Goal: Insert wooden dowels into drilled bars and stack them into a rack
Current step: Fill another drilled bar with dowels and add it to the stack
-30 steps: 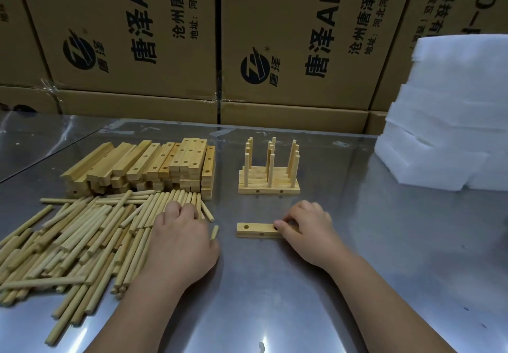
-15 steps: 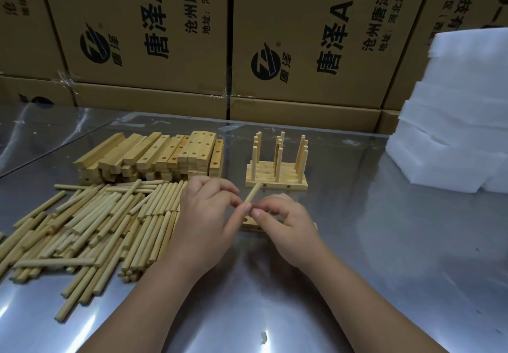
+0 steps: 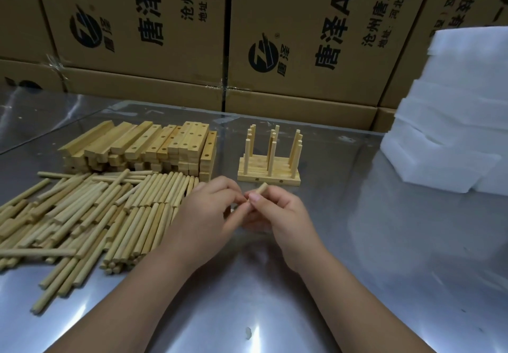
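Pinching a short dowel between thumb and forefinger, the right hand holds it tilted, its free end pointing up and away toward the rack; the dowel's lower part is hidden behind the thumb. The left hand sits just beside the right, fingers curled, their tips meeting the right thumb at the dowel; whether they actually grip the dowel cannot be told. Both hands hover low over the steel table, near its middle; what lies directly beneath them is hidden.

The rack stands just beyond the hands, apart from them; it is a low block of bars laid side by side, with upright dowels rising from it in three rows, and two holes show in its front face. To its left lies a pile of drilled bars, several layers deep, holes visible along their tops; in front of that pile, a wide spread of loose dowels lies mostly parallel, reaching to the left hand's knuckles.

On the right edge of the table sits a stack of white foam sheets; behind everything, printed cardboard boxes form a wall. A small pale chip lies on the table between the forearms.
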